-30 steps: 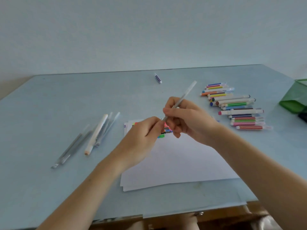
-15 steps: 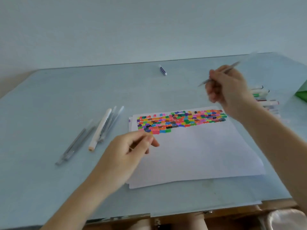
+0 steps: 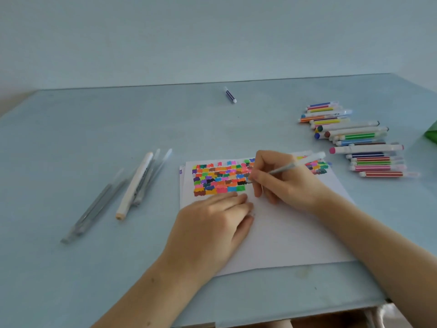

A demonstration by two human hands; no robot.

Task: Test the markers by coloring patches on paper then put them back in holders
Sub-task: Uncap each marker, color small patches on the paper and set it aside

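Right hand (image 3: 281, 183) gripping grey pen (image 3: 295, 165), tip on paper (image 3: 283, 233); left hand (image 3: 212, 223) flat, fingers straight, on paper.

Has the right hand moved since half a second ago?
Yes. The right hand has come down and left from above the marker pile onto the paper, pen tip at the colored patches.

Single head view, looking forward and down – table (image 3: 71, 138) close, edges perhaps blurred

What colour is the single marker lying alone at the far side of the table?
Dark blue with a white tip, seen in the head view: the lone marker.
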